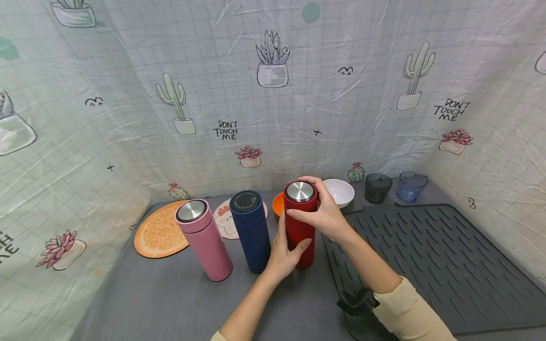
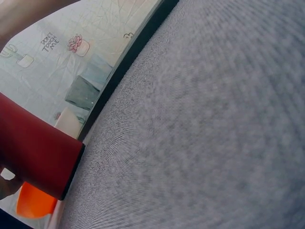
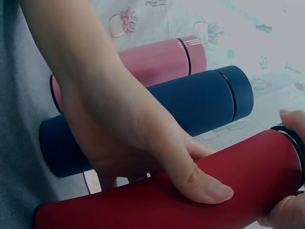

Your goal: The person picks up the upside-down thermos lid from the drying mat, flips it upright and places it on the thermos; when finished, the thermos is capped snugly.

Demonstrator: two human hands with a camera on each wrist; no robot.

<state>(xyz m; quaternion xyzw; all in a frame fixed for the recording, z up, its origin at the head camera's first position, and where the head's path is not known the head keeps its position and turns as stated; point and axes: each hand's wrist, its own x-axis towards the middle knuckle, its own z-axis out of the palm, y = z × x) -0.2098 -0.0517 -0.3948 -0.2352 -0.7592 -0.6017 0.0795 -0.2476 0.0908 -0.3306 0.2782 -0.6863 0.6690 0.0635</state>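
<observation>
A red thermos bottle (image 1: 300, 229) with a silver-topped lid (image 1: 300, 191) stands on the grey table in the head view. My left hand (image 1: 281, 258) grips its lower body, thumb across the near side. Around the lid, my right hand (image 1: 327, 213) curls its fingers and thumb; in the right wrist view its fingertips (image 3: 286, 212) show at the bottle's top end. To the left stand a navy thermos bottle (image 1: 251, 232), close beside my left hand, and a pink thermos bottle (image 1: 206, 246). The left wrist view shows the red bottle's base against the table.
Behind the bottles lie an orange-slice mat (image 1: 159, 229), a round chicken-print mat (image 1: 224, 219), an orange bowl (image 1: 278, 204) and a white bowl (image 1: 340, 193). A dark cup (image 1: 377, 188) and a blue cup (image 1: 411, 186) stand back right. A ridged drying mat (image 1: 435, 265) covers the right side.
</observation>
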